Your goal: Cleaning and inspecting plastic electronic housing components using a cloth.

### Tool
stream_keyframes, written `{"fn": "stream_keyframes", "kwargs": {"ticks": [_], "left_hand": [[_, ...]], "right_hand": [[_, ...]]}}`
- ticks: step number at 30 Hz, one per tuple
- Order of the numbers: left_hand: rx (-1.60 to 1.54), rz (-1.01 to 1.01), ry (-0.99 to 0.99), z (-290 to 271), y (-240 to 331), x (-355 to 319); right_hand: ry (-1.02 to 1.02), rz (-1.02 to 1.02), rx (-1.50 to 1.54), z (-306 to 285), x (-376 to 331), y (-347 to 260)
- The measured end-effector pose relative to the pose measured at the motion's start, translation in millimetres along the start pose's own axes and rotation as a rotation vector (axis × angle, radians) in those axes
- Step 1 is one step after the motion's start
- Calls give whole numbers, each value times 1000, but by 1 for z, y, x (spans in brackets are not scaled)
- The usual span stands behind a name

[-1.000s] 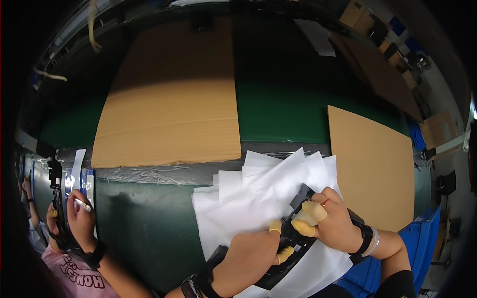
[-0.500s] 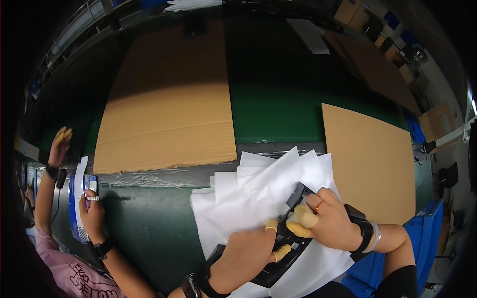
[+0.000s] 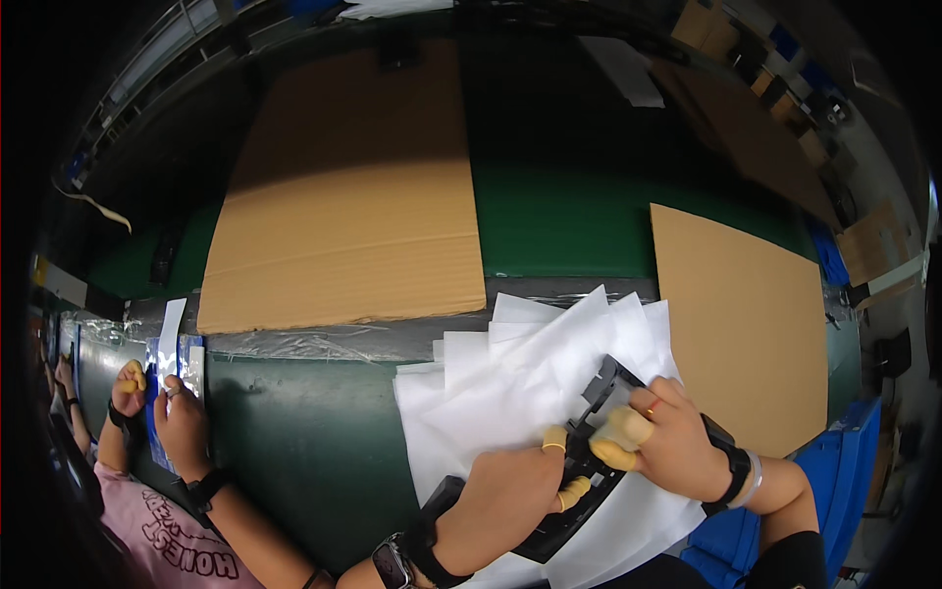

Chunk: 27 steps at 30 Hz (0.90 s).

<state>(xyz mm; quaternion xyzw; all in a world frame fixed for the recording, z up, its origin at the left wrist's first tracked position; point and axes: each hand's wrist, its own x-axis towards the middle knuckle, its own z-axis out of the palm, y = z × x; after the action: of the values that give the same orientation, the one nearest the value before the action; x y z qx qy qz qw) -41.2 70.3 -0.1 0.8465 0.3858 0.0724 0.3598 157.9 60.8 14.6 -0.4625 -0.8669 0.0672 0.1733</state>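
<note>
A long black plastic part [image 3: 610, 381] lies slantwise over a stack of thin white sheets [image 3: 530, 363] at the near edge of the table. My left hand [image 3: 510, 496] is closed on the part's near-left side, thumb and finger in yellow finger cots. Above the middle of the part, my right hand [image 3: 677, 437] has its fingers pinched together, also in yellow cots. Its fingertips are smeared by motion, so what they pinch, if anything, cannot be made out. Both hands cover much of the part.
At the left, a co-worker in a pink shirt [image 3: 182, 535] holds a white strip [image 3: 171, 329] over a blue packet [image 3: 157, 432]. A large cardboard sheet [image 3: 343, 236] lies ahead, another cardboard sheet [image 3: 736, 324] to the right. A blue bin [image 3: 834, 481] stands at the lower right.
The co-worker's raised hand has come down beside the white strip. The whole view has shifted slightly. My hands stay on and over the black part, the right one smeared by motion.
</note>
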Motion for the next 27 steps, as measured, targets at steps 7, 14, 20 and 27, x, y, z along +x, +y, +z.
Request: {"fn": "stream_keyframes", "kwargs": {"ticks": [7,14,20,27], "left_hand": [[-17,0,5,0,5,1],[50,9,-25,-2,3,1],[140,116,23,4,4,0],[145,23,12,9,10,1]], "right_hand": [[9,29,-14,2,13,3],[-81,13,-140,-11,-16,3],[-1,0,-84,-4,10,-1],[-78,32,-135,-9,-21,0]]}}
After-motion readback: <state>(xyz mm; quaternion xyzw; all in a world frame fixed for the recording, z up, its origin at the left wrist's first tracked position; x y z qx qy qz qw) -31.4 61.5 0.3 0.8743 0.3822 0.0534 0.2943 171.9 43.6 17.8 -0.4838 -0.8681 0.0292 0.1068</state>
